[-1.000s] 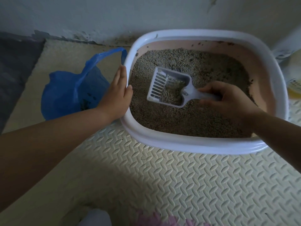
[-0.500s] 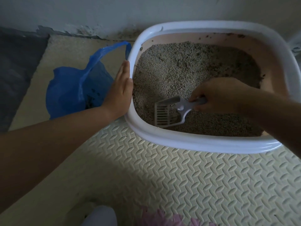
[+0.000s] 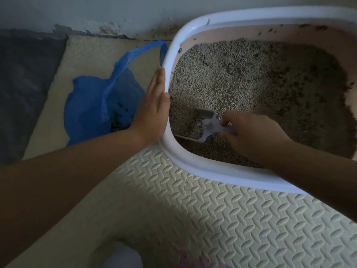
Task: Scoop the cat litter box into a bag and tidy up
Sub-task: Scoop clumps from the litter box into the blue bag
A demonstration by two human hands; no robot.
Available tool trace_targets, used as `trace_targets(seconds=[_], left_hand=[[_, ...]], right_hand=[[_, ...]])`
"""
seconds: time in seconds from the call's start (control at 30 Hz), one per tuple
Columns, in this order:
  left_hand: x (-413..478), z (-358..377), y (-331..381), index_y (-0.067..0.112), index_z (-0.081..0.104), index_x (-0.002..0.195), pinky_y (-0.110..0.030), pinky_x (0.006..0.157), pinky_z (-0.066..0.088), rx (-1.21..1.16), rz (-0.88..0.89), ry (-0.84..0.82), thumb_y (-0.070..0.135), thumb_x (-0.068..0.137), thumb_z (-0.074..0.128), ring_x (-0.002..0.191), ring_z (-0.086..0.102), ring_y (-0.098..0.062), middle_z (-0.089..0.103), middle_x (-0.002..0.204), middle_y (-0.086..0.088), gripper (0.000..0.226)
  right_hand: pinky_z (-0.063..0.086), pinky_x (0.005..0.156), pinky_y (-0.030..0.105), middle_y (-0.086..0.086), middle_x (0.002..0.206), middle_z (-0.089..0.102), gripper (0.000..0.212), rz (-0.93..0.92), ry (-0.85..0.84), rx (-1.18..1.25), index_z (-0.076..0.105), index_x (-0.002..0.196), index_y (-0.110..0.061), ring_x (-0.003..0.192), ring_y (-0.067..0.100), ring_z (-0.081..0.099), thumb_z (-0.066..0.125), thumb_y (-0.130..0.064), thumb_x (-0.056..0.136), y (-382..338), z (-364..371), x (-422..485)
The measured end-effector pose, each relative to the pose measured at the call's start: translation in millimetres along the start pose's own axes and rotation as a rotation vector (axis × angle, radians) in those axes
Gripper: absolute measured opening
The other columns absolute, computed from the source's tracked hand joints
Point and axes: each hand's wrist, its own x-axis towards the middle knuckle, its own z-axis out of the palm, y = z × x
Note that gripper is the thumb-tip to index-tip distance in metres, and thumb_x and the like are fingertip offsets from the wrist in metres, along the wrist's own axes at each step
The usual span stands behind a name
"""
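A white-rimmed litter box point(image 3: 193, 169) with pink inner walls holds grey-brown litter point(image 3: 251, 84). My right hand point(image 3: 249, 136) grips the handle of a white slotted scoop point(image 3: 205, 122), whose blade is dug into the litter at the box's near-left corner, partly buried. My left hand point(image 3: 152, 111) presses flat, fingers straight, against the outside of the box's left rim. A blue plastic bag point(image 3: 92, 105) lies open on the floor just left of the box, with dark clumps inside.
The box stands on a cream foam mat point(image 3: 212, 219) with a raised pattern. A dark grey cushion or mat point(image 3: 23, 78) lies at far left. The wall point(image 3: 96, 12) runs behind, with a scuffed base. Pink and white cloth shows at the bottom edge.
The scoop went from lying flat with litter in mid-box to digging edge-down at the near-left corner. The view shifted closer and left. My left hand stayed on the rim.
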Motion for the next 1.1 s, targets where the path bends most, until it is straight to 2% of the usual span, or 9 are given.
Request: trace_targets(seconds=[0.17, 0.3, 0.4, 0.47, 0.57, 0.63, 0.83, 0.97, 1.1], left_hand=[[0, 0, -2, 0.013, 0.006, 0.152, 0.004, 0.1, 0.004, 0.004, -0.008, -0.005, 0.025, 0.097, 0.02, 0.132, 0.003, 0.012, 0.002, 0.159, 0.0, 0.057], [1, -2, -1, 0.012, 0.005, 0.152, 0.004, 0.101, 0.003, -0.001, -0.007, -0.004, 0.027, 0.097, 0.019, 0.134, 0.003, 0.009, 0.002, 0.159, 0.0, 0.058], [0, -1, 1, 0.011, 0.006, 0.152, 0.006, 0.098, 0.003, -0.005, -0.016, -0.003, 0.024, 0.098, 0.021, 0.132, 0.004, 0.01, 0.002, 0.159, -0.001, 0.057], [0, -1, 1, 0.012, 0.006, 0.152, 0.007, 0.096, 0.004, -0.002, -0.018, -0.003, 0.022, 0.099, 0.021, 0.132, 0.004, 0.01, 0.002, 0.159, -0.001, 0.056], [1, -1, -1, 0.013, 0.005, 0.152, 0.007, 0.097, 0.003, 0.009, -0.015, -0.005, 0.022, 0.1, 0.021, 0.133, 0.003, 0.009, 0.001, 0.159, 0.0, 0.055], [1, -1, -1, 0.012, 0.005, 0.152, 0.006, 0.098, 0.002, 0.016, -0.007, -0.008, 0.022, 0.101, 0.022, 0.134, 0.003, 0.008, 0.001, 0.159, -0.001, 0.055], [2, 0, -3, 0.009, 0.006, 0.151, 0.001, 0.104, 0.001, 0.007, 0.016, 0.004, 0.025, 0.096, 0.019, 0.137, 0.002, 0.004, 0.002, 0.159, -0.003, 0.059], [1, 0, -2, 0.011, 0.005, 0.151, 0.003, 0.101, 0.003, 0.005, 0.006, -0.004, 0.028, 0.095, 0.019, 0.135, 0.003, 0.007, 0.001, 0.159, -0.002, 0.06], [2, 0, -2, 0.01, 0.006, 0.151, 0.005, 0.099, 0.003, 0.007, 0.001, 0.003, 0.027, 0.096, 0.019, 0.134, 0.004, 0.008, 0.002, 0.159, -0.002, 0.06]], right_hand=[[0.038, 0.062, 0.031, 0.004, 0.088, 0.062, 0.022, 0.036, -0.009, 0.026, 0.046, 0.109, -0.026, 0.084, 0.032, 0.061, 0.052, -0.038, 0.091, -6, 6, -8], [0.036, 0.063, 0.03, 0.001, 0.08, 0.052, 0.023, 0.084, -0.043, 0.033, 0.047, 0.11, -0.026, 0.085, 0.031, 0.06, 0.052, -0.039, 0.092, -8, 2, -8], [0.034, 0.064, 0.03, 0.002, 0.087, 0.057, 0.023, 0.09, -0.055, -0.006, 0.047, 0.113, -0.025, 0.087, 0.03, 0.059, 0.05, -0.037, 0.093, -14, -3, -8], [0.033, 0.064, 0.03, 0.002, 0.087, 0.057, 0.022, 0.082, -0.059, -0.048, 0.047, 0.113, -0.024, 0.081, 0.028, 0.053, 0.049, -0.034, 0.094, -16, -9, -8], [0.032, 0.062, 0.03, -0.003, 0.075, 0.044, 0.02, 0.099, -0.078, -0.132, 0.047, 0.113, -0.025, 0.074, 0.024, 0.042, 0.048, -0.027, 0.092, -18, -22, -6], [0.033, 0.062, 0.031, -0.001, 0.08, 0.046, 0.022, 0.115, -0.099, -0.145, 0.047, 0.114, -0.024, 0.075, 0.024, 0.043, 0.048, -0.024, 0.092, -22, -24, -5], [0.038, 0.064, 0.03, 0.001, 0.081, 0.05, 0.022, 0.152, -0.129, 0.0, 0.045, 0.115, -0.018, 0.075, 0.025, 0.049, 0.049, -0.025, 0.094, -22, -11, 9], [0.039, 0.062, 0.029, 0.003, 0.085, 0.054, 0.021, 0.188, -0.096, 0.021, 0.046, 0.114, -0.018, 0.076, 0.025, 0.052, 0.05, -0.023, 0.094, -20, -9, 24], [0.042, 0.058, 0.029, 0.004, 0.088, 0.06, 0.019, 0.221, -0.091, 0.168, 0.047, 0.11, -0.018, 0.072, 0.022, 0.056, 0.052, -0.026, 0.093, -20, -3, 25]])
